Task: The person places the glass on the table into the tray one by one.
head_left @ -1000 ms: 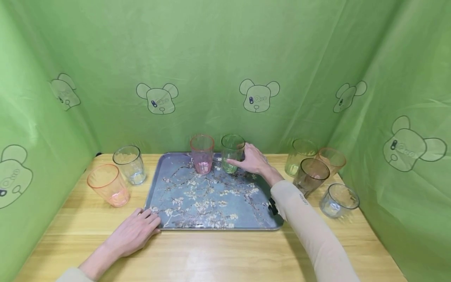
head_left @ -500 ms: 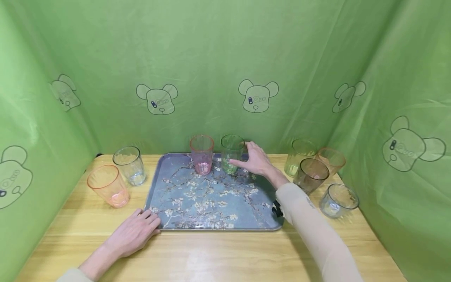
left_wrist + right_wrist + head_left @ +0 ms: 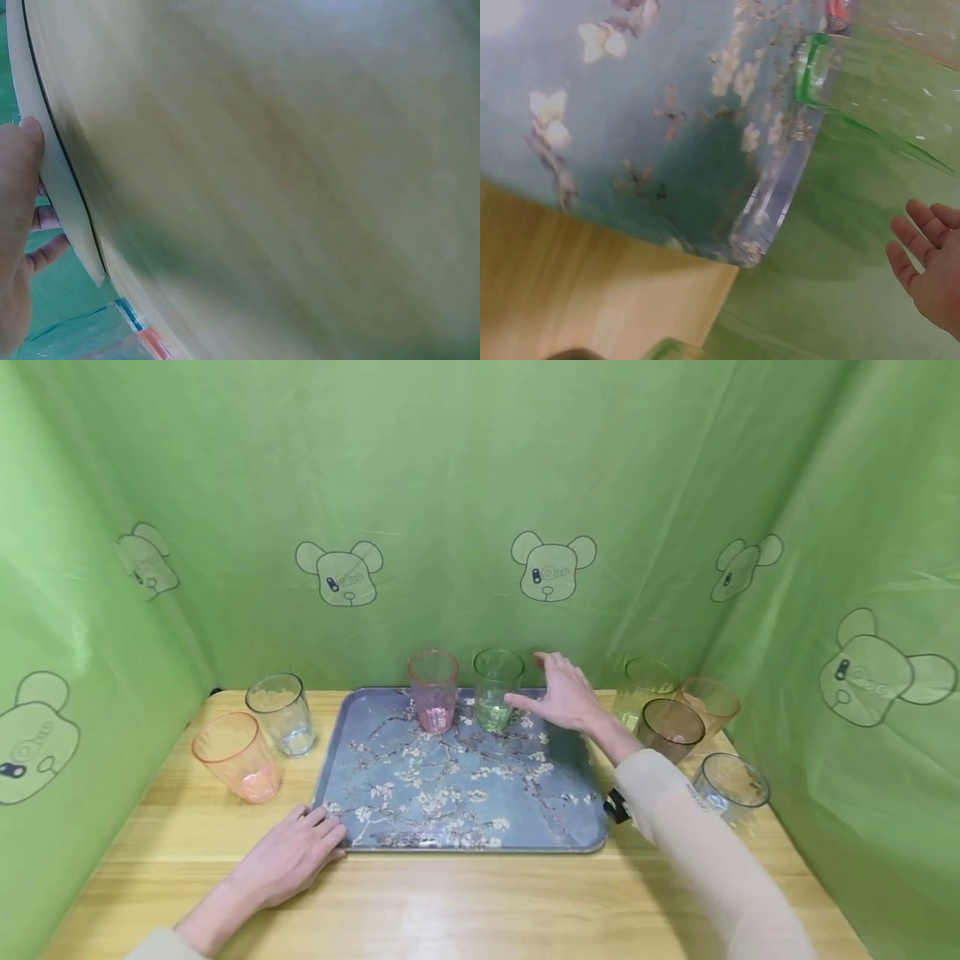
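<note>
A blue tray (image 3: pixel 450 793) with a blossom print lies on the table. My left hand (image 3: pixel 288 858) grips its near left corner, thumb and fingers (image 3: pixel 51 253) on either side of the edge in the left wrist view. A green glass (image 3: pixel 495 693) stands upright at the tray's back, beside a pink glass (image 3: pixel 433 693). Just right of the green glass is my right hand (image 3: pixel 572 693), thumb and fingers spread, with nothing in it. The right wrist view shows a gap between that hand (image 3: pixel 934 262) and the green glass (image 3: pixel 885 97).
On the left stand an orange glass (image 3: pixel 238 758) and a clear bluish glass (image 3: pixel 281 714). To the right are a yellow-green glass (image 3: pixel 647 681), a brown glass (image 3: pixel 671 731), an orange glass (image 3: pixel 716 697) and a low bluish glass (image 3: pixel 731 781). Green curtain (image 3: pixel 442 485) surrounds the table.
My right hand has drawn away from the green glass to the right, leaving it standing on the tray. The left hand stays at the tray corner.
</note>
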### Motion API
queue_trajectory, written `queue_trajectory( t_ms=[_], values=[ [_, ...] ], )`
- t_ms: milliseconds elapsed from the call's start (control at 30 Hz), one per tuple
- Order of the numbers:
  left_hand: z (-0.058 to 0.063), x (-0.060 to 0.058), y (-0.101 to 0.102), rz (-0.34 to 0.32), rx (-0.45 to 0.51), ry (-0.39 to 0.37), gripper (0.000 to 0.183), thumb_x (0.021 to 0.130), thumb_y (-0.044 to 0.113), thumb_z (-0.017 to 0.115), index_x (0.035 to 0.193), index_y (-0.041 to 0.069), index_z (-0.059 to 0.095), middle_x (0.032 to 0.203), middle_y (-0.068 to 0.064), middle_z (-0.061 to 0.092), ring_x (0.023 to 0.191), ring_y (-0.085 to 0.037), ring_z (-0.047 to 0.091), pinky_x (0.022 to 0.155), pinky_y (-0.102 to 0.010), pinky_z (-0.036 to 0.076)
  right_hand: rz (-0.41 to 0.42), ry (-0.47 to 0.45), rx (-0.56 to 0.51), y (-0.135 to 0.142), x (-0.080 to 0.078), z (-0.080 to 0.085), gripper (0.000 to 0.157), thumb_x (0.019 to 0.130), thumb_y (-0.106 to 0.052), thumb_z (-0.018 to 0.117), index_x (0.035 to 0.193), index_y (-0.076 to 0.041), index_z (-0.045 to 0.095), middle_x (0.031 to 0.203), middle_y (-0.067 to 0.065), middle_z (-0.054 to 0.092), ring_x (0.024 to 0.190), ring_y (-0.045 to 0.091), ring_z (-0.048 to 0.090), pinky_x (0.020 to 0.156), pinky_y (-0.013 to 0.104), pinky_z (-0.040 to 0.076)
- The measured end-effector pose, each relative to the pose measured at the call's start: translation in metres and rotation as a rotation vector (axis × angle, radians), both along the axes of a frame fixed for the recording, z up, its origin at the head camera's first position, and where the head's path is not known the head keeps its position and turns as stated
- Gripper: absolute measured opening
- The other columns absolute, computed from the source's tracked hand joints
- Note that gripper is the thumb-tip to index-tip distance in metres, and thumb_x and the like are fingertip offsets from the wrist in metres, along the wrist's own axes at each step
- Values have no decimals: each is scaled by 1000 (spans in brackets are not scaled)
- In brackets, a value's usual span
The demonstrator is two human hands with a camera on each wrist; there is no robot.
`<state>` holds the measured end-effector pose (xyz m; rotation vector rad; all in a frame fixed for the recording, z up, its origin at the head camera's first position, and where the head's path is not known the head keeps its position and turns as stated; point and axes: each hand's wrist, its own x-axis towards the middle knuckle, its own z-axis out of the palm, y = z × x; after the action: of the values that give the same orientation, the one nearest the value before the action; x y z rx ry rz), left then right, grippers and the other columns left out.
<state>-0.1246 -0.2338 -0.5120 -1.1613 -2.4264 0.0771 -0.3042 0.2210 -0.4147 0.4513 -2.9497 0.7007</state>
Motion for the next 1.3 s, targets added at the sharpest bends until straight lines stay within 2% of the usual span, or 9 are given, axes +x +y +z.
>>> queue_trajectory(
  t_ms=[267, 433, 633, 867, 1033, 1167, 1300],
  values=[
    [2, 0, -1, -12, -2, 5, 20, 92, 33, 73, 92, 20, 58, 90, 7, 63, 85, -14, 54, 79, -34, 44, 16, 42, -6, -2, 17, 27, 113, 85, -77, 67, 161, -1, 31, 160, 24, 43, 145, 42, 44, 124, 65, 29],
    [1, 0, -1, -6, -8, -2, 20, 92, 34, 72, 92, 20, 57, 91, 7, 63, 85, -14, 54, 79, -34, 44, 30, 47, 4, 0, 30, 38, 111, 85, -75, 69, 160, -2, 33, 160, 23, 44, 144, 41, 45, 123, 65, 31],
    [0, 0, -1, 1, -7, -15, 20, 93, 34, 72, 91, 21, 57, 91, 7, 63, 85, -13, 53, 80, -33, 43, 53, 62, 52, 10, 46, 42, 111, 84, -77, 68, 158, -1, 35, 157, 24, 45, 141, 40, 47, 120, 65, 35],
    [1, 0, -1, 3, -6, -20, 20, 93, 34, 73, 92, 22, 57, 89, 8, 62, 86, -13, 53, 81, -34, 44, 60, 135, 124, 24, 66, 50, 111, 83, -74, 72, 157, 1, 36, 156, 26, 46, 141, 42, 48, 117, 65, 37],
    [2, 1, -1, 1, -7, -20, 20, 93, 34, 72, 92, 21, 58, 90, 8, 63, 86, -13, 53, 80, -33, 44, 40, 188, 193, 33, 80, 56, 117, 79, -79, 73, 158, -1, 36, 155, 24, 48, 138, 40, 49, 111, 60, 42],
    [1, 1, 0, 4, -15, -21, 20, 93, 34, 72, 93, 21, 58, 90, 7, 63, 86, -13, 53, 81, -33, 44, 17, 202, 196, 40, 92, 59, 120, 76, -81, 74, 159, -2, 36, 157, 24, 46, 140, 41, 47, 112, 60, 40],
    [1, 0, 0, 10, -15, -23, 20, 93, 34, 72, 93, 21, 58, 90, 8, 63, 86, -12, 53, 81, -33, 45, -17, 226, 163, 49, 104, 59, 118, 76, -76, 77, 158, -1, 37, 158, 25, 45, 143, 44, 45, 115, 64, 36]
  ],
)
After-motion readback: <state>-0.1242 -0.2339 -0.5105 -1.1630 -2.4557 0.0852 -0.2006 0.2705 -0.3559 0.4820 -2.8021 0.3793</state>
